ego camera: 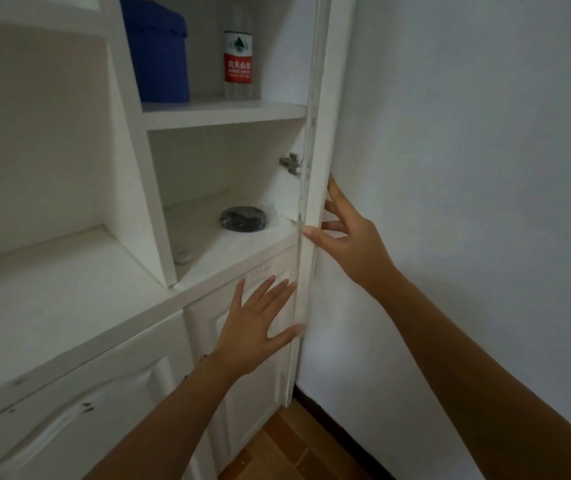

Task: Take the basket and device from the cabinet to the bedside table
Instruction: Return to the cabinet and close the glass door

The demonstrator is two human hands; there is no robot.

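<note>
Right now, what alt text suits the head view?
A person's right-hand grip and left-hand grip, both open, touch the edge of an open white cabinet door. Inside, a blue ribbed plastic basket and clear red-labelled water bottle stand on the upper shelf; a round black device lies below.

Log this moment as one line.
door open; left hand open by door; right hand touching door edge; basket upper shelf; device lower shelf; neither taken
</note>
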